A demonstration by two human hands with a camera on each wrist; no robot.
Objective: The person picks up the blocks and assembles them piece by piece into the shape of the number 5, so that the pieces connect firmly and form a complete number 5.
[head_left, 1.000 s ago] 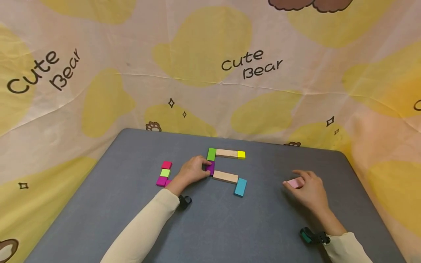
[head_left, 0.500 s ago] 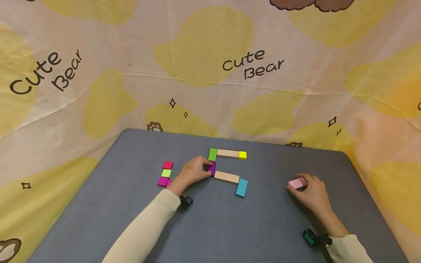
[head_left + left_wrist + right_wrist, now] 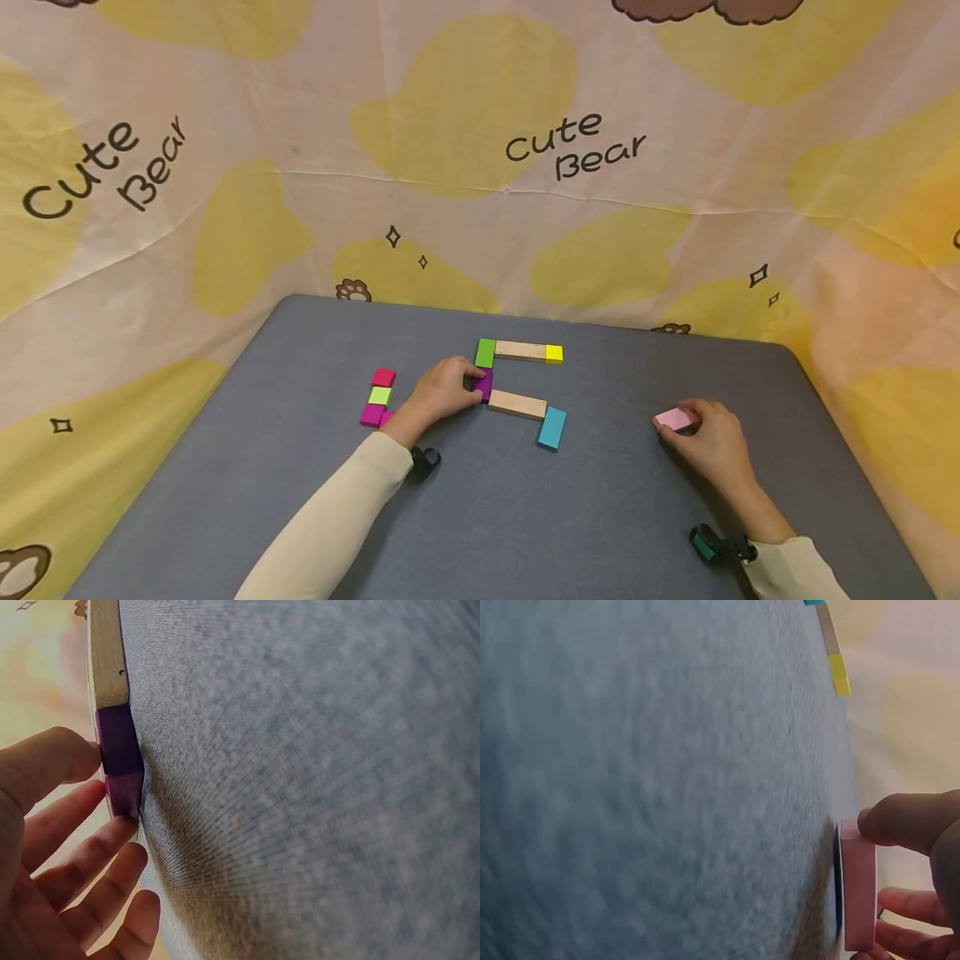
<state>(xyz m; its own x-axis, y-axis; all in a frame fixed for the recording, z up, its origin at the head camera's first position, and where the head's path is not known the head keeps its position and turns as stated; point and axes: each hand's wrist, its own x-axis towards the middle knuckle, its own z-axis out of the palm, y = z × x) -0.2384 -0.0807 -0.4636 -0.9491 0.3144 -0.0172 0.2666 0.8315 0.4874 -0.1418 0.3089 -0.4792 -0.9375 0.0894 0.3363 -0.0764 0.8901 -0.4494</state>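
In the head view my left hand pinches a purple block on the table, thumb on its near end. A green block adjoins its far end, and a plain wooden block lies at its right side. The left wrist view shows the purple block at the thumb and fingertips. At the right, my right hand holds a pink block between thumb and fingers. In the right wrist view a dark gap and shadow lie beside the pink block; whether it touches the table I cannot tell.
Behind, another wooden block joins the green block to a yellow block. A blue block meets the nearer wooden one. Left of my left hand lie red, lime and magenta blocks on the grey table.
My right hand has shifted slightly right and nearer, and its fingers now cover less of the pink block. The left hand keeps its place on the purple block.
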